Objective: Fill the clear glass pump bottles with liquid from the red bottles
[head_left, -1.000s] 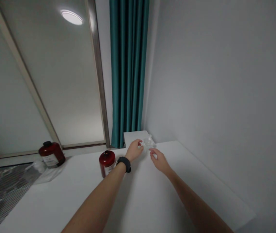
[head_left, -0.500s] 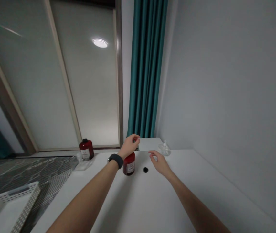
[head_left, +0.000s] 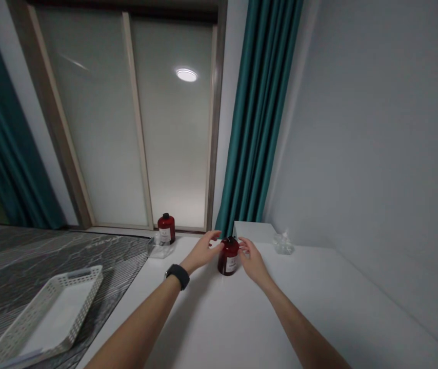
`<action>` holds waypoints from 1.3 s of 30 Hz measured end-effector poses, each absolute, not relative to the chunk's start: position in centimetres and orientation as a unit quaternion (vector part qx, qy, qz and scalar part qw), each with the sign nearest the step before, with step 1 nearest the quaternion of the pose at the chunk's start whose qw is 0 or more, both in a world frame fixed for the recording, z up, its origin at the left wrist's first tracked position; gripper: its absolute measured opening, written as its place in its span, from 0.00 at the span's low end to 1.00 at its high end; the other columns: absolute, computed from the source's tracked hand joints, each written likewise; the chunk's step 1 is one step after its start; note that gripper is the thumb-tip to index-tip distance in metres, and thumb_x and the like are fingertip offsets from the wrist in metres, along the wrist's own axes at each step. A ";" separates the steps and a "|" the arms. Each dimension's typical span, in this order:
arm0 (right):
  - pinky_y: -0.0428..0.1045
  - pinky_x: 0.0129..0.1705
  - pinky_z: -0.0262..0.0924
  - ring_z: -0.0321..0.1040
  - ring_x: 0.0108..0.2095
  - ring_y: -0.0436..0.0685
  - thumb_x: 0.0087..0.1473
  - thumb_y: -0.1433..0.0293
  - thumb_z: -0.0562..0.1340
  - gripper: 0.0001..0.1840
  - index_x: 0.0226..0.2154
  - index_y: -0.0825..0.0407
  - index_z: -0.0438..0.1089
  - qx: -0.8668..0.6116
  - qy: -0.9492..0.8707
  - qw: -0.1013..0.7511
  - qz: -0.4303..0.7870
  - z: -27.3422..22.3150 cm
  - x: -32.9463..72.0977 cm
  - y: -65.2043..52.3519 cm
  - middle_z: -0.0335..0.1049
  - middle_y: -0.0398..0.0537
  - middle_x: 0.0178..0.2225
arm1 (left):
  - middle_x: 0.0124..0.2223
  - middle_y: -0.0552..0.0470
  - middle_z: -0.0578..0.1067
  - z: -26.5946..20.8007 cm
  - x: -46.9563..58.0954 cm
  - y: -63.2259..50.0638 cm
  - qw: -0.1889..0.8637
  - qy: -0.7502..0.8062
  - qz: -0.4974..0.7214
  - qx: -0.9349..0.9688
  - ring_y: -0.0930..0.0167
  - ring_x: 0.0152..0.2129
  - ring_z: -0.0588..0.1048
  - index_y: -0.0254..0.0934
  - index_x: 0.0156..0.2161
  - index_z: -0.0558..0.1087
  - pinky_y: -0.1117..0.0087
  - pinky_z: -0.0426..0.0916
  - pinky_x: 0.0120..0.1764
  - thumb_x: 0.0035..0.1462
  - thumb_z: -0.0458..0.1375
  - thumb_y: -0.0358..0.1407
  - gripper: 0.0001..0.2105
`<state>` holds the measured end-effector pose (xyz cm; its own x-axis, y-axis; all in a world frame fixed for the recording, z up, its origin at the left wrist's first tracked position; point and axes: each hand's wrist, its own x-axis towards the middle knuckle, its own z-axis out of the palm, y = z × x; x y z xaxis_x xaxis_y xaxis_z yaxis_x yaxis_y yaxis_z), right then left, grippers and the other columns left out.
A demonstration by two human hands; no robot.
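A dark red bottle with a pale label and a black top stands upright on the white table, between my hands. My left hand, with a dark watch on its wrist, is beside the bottle's left shoulder, fingers apart and thumb pointing at it. On the other side, my right hand has its fingers loosely curved and apart close to the bottle's upper right. Whether the fingertips touch the bottle, I cannot tell. The small black cap seen on the table earlier is out of sight.
A second red bottle stands at the table's far left by a clear tray. Clear plastic items lie at the back right, near a white box. A white perforated basket is left of the table. A wall runs along the right.
The view has swung left. My left hand has drawn back from over the bottle to its left side, uncovering its black top. My right hand has come close to the bottle.
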<state>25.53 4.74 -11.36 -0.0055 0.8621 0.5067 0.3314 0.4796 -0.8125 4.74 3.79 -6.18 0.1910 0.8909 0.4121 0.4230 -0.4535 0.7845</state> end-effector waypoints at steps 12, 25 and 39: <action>0.54 0.43 0.70 0.74 0.40 0.58 0.56 0.65 0.58 0.18 0.49 0.50 0.70 -0.413 -0.670 0.536 0.307 -11.3 24.5 1.4 0.76 0.52 0.44 | 0.57 0.37 0.71 -9.2 5.7 1.3 0.274 0.454 0.465 0.709 0.56 0.54 0.71 0.34 0.58 0.65 0.53 0.67 0.54 0.52 0.64 0.36 0.28; 0.61 0.50 0.57 0.68 0.47 0.64 0.55 0.78 0.51 0.22 0.47 0.48 0.72 -0.520 -0.749 0.400 0.087 -14.2 31.2 0.7 0.75 0.53 0.45 | 0.56 0.38 0.72 -9.8 4.9 -2.8 0.188 0.449 0.460 0.743 0.56 0.53 0.71 0.36 0.58 0.66 0.51 0.66 0.54 0.59 0.56 0.39 0.22; 0.59 0.50 0.54 0.64 0.51 0.65 0.58 0.78 0.55 0.25 0.56 0.45 0.68 -0.552 -0.784 0.284 0.022 -15.9 31.6 0.4 0.74 0.53 0.51 | 0.55 0.38 0.73 -11.8 5.6 -4.9 0.150 0.399 0.481 0.766 0.56 0.51 0.72 0.38 0.59 0.63 0.52 0.68 0.53 0.62 0.53 0.40 0.21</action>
<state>31.63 0.43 -15.95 -0.2297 0.8773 0.4215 0.8524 0.3903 -0.3480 5.62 -4.89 -11.84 0.2183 0.7558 0.6173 0.4666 -0.6364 0.6142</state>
